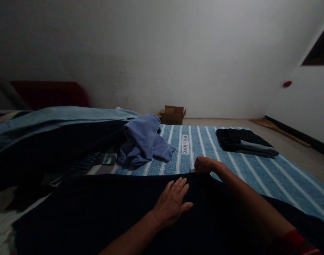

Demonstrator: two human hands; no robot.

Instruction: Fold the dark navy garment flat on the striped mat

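Under the left fingers (181, 186), dark cloth (111, 209)

Garment (98, 209) front, over sheet (203, 141). Cloth (143, 138) behind it, left; folded clothes (245, 141) behind, right. Box (172, 117) past sheet's far edge.

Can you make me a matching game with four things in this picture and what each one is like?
Things:
1. left hand
2. right hand
3. purple cloth
4. cardboard box

Clues:
A. crumpled up
B. open, near the wall
C. curled at the dark cloth's far edge
D. spread on the dark cloth

Pairs: 1-D, 2-C, 3-A, 4-B
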